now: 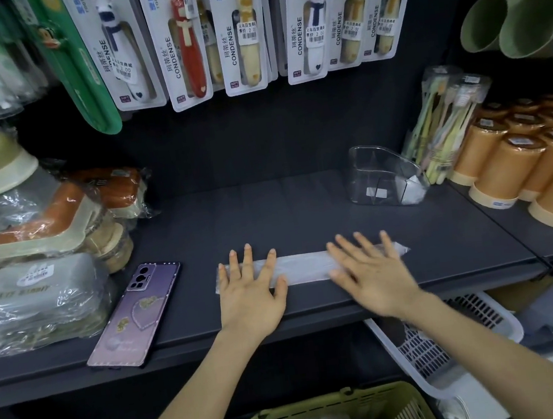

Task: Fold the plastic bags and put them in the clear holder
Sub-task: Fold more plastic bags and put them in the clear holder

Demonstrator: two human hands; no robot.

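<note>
A clear plastic bag (304, 268), folded into a long narrow strip, lies flat near the front edge of the dark shelf (269, 217). My left hand (251, 291) presses flat on the strip's left end, fingers straight and spread. My right hand (372, 272) lies flat over the strip's right part, fingers spread, slightly blurred. The bag's right tip pokes out past the right fingers. The clear holder (380, 177) stands at the back right of the shelf, with a small folded white piece inside its right compartment.
A purple phone (135, 315) lies left of the bag. Wrapped soap boxes (37, 298) pile up at the left. Orange cups (531, 159) and a toothbrush pack (445, 128) stand at the right. Carded toothbrushes (241, 34) hang above. Below are a green basket (326, 417) and a white basket (456, 344).
</note>
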